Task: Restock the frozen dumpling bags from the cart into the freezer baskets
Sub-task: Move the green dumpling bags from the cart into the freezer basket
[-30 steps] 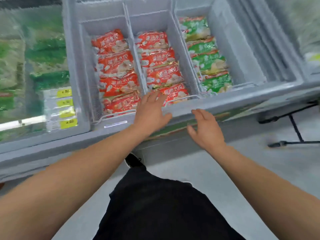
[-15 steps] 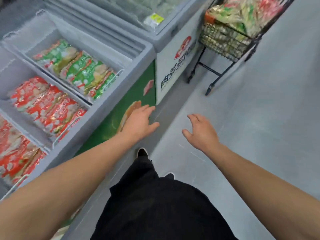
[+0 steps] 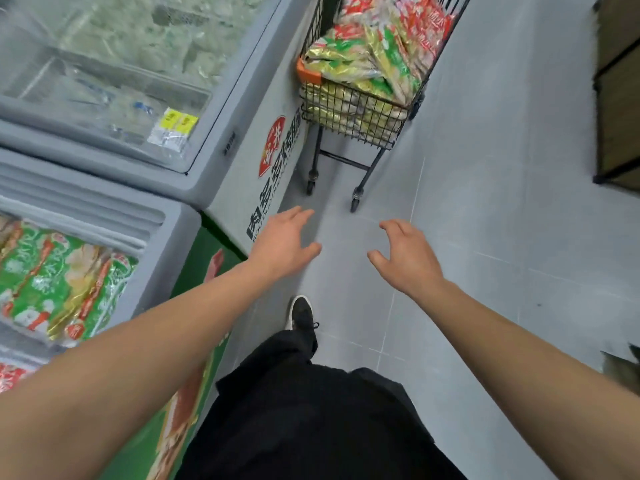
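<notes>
A black wire cart [image 3: 349, 112] stands ahead on the floor, piled with red, green and gold dumpling bags [image 3: 377, 39]. Both my hands are stretched out in front of me over the floor, well short of the cart. My left hand [image 3: 282, 242] has relaxed, nearly straight fingers and holds nothing. My right hand [image 3: 407, 256] has loosely curved fingers and is also empty. At the left edge, green dumpling bags [image 3: 59, 282] lie in the open freezer [image 3: 166, 244]; a corner of red bags [image 3: 12, 375] shows below them.
A second chest freezer [image 3: 214, 157] with a shut glass lid and yellow price tags stands between the open freezer and the cart. Grey tiled floor [image 3: 485, 237] stretches to the right. A dark shelf unit [image 3: 616, 88] is at the far right. My black shoe [image 3: 301, 311] steps forward.
The view has swung from the freezer baskets to the right, toward the cart. Both hands left the freezer rim and now reach out over the floor; the cart is closer.
</notes>
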### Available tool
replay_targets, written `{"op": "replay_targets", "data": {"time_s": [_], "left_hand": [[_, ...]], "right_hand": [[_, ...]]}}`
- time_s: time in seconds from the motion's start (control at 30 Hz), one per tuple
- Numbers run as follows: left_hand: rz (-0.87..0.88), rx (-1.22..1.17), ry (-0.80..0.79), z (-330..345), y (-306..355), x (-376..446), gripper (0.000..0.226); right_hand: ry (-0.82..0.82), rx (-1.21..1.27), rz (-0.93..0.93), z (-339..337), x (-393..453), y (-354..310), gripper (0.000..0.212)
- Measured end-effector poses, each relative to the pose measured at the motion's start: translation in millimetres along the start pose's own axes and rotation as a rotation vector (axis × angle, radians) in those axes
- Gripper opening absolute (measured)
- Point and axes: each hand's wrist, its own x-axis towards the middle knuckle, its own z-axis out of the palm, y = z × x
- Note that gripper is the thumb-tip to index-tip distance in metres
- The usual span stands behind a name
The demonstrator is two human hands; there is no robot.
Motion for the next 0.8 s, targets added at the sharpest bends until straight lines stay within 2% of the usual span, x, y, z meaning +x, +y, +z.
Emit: {"op": "replay_targets", "data": {"time_s": [0.33,0.57,0.8], "left_hand": [[0.069,0.032,0.009,-62,17,173,0.071],[0.018,0.068,-0.026,-74,36,276,0.068],[-0.132,0.089,-0.045,-93,40,370,0.067]], "right_hand": [[0.049,0.059,0.062,-68,146,2,0.056],[0.013,0.087,0.056,-91,260,30,0.055],[-0.068,0.058,-0.046,-121,375,33,0.056]]}}
